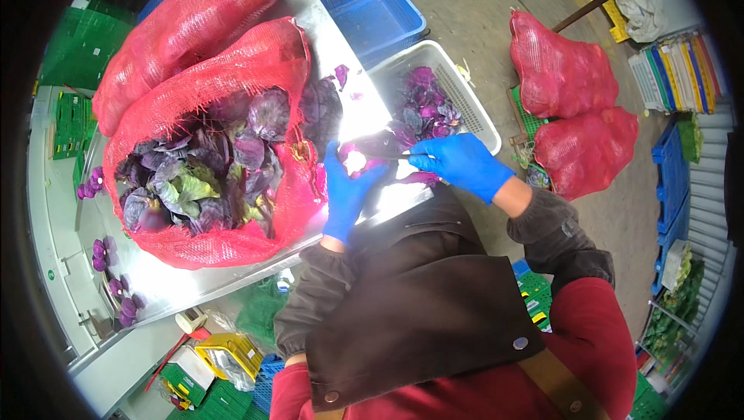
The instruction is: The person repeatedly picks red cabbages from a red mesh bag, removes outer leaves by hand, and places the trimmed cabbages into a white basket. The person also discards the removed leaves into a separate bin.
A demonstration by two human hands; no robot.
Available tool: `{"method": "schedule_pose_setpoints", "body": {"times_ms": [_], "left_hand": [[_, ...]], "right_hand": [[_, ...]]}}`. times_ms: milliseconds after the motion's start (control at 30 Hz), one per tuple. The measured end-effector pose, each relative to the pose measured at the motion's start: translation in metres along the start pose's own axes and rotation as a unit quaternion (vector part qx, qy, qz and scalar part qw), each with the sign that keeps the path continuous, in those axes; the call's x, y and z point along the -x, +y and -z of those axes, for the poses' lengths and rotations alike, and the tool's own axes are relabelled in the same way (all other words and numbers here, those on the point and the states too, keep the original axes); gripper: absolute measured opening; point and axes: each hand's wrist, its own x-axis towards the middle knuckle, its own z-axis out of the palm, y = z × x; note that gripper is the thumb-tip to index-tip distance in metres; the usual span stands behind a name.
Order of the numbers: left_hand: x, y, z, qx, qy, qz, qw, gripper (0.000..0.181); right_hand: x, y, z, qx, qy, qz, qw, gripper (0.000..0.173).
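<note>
My left hand (pixel 347 194), in a blue glove, steadies a red cabbage (pixel 372 150) over the metal table (pixel 363 89). A bright pale patch shows on the cabbage, perhaps its cut stem end. In my blue-gloved right hand (pixel 462 164) is a knife (pixel 392 157), its thin dark blade level and against or just over the cabbage. Left of my hands lies an opened red mesh sack (pixel 209 91) full of red cabbages (pixel 195 182) and loose outer leaves. Under the knife, a white plastic crate (pixel 479 112) beside the table holds purple trimmed leaves (pixel 430 100).
A second, filled red mesh sack (pixel 186 30) lies farther back on the table. Several small trimmed cabbages (pixel 128 306) line its left edge. A blue crate (pixel 372 7) stands beyond the white one. More filled red sacks (pixel 564 71) rest at right on the floor side.
</note>
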Motion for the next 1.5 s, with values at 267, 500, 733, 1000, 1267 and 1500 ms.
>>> {"method": "schedule_pose_setpoints", "body": {"times_ms": [267,500,733,1000,1267,1500], "left_hand": [[0.011,0.019,-0.015,-0.108,0.016,-0.072,0.991,0.098],[0.008,0.009,-0.012,-0.141,0.021,-0.099,0.985,0.097],[0.006,0.004,-0.011,-0.132,0.017,-0.121,0.984,0.098],[-0.001,-0.002,0.004,-0.101,-0.018,-0.059,0.993,0.099],[-0.021,0.015,0.027,-0.025,-0.143,-0.140,0.979,0.106],[-0.022,0.008,0.014,0.014,-0.117,-0.095,0.988,0.100]], "right_hand": [[0.000,0.025,0.001,-0.083,-0.049,-0.140,0.985,0.049],[0.009,0.006,0.012,-0.023,-0.088,-0.103,0.990,0.052],[-0.003,0.032,-0.007,-0.085,-0.076,-0.122,0.986,0.049],[-0.049,0.026,-0.097,-0.330,0.266,-0.032,0.905,0.044],[-0.072,0.036,-0.044,-0.214,0.092,-0.097,0.968,0.041],[-0.055,0.017,-0.022,-0.282,0.019,-0.052,0.958,0.045]]}}
